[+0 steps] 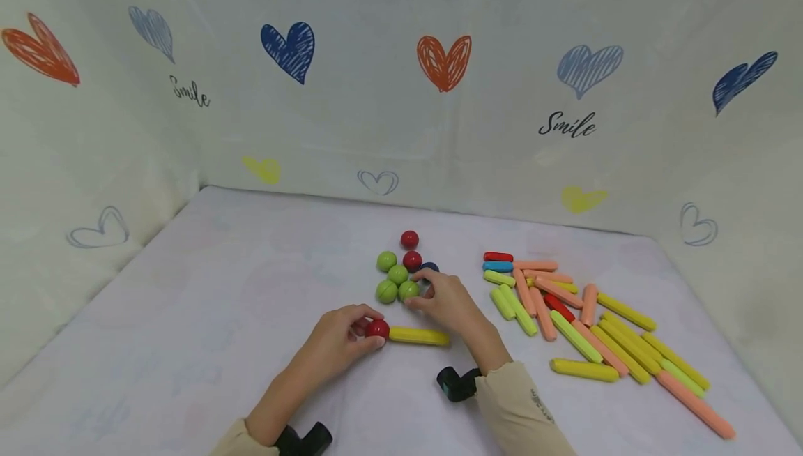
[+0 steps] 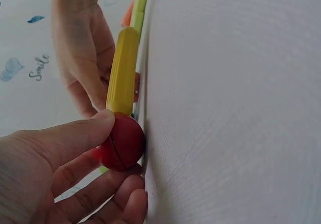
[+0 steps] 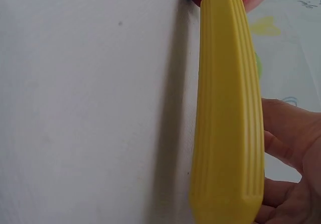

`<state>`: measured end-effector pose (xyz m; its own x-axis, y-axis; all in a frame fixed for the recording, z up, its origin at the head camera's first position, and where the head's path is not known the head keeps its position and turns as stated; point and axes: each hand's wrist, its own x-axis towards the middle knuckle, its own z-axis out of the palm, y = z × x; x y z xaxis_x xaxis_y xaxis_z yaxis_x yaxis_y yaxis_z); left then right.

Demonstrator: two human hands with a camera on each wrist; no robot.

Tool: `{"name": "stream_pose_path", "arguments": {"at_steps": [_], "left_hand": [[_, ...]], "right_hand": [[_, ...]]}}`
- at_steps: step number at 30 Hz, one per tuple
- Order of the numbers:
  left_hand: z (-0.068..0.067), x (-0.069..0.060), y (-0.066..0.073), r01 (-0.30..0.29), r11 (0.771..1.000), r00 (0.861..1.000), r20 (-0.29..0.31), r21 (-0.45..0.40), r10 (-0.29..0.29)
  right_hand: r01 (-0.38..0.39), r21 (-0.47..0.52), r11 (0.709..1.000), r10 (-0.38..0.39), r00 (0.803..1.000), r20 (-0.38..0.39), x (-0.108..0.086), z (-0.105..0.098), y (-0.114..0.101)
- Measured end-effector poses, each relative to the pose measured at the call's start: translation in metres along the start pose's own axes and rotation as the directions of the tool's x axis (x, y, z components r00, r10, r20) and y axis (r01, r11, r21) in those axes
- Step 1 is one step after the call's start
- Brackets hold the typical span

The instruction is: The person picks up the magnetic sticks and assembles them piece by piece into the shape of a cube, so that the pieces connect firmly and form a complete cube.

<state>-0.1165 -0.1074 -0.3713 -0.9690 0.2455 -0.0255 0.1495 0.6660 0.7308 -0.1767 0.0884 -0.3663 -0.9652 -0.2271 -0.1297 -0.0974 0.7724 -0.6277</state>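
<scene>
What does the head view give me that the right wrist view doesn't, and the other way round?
Only the head view shows the scattered sticks at right and the cream sleeves. Only the right wrist view clearly shows the ridges along the yellow stick. Both show that stick, the red ball at its end, the left hand and the right hand.
</scene>
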Motion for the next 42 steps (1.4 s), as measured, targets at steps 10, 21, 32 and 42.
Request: {"name": "stream_pose_path", "arguments": {"at_steps": [10, 21, 32, 42], "left_hand": [[0.001, 0.001, -0.001, 0.008, 1.0, 1.0, -0.004, 0.006, -0.008], [0.002, 0.001, -0.008, 0.034, 0.999, 0.999, 0.007, -0.033, -0.034], [0.003, 0.002, -0.007, 0.005, 0.999, 1.0, 0.006, -0.042, -0.005], [0.006, 0.002, -0.006, 0.007, 0.998, 1.0, 0.002, -0.06, -0.007]], "right_hand": [[-0.016, 0.06, 0.998, 0.017, 1.0, -0.013, -0.003, -0.003, 0.004], [-0.08, 0.135, 0.988, 0.085, 0.996, -0.035, -0.023, -0.015, 0.026], [-0.124, 0.162, 0.979, 0.139, 0.987, -0.085, -0.062, -0.028, 0.05], [-0.088, 0.213, 0.973, 0.098, 0.994, -0.038, -0.09, -0.029, 0.063]]}}
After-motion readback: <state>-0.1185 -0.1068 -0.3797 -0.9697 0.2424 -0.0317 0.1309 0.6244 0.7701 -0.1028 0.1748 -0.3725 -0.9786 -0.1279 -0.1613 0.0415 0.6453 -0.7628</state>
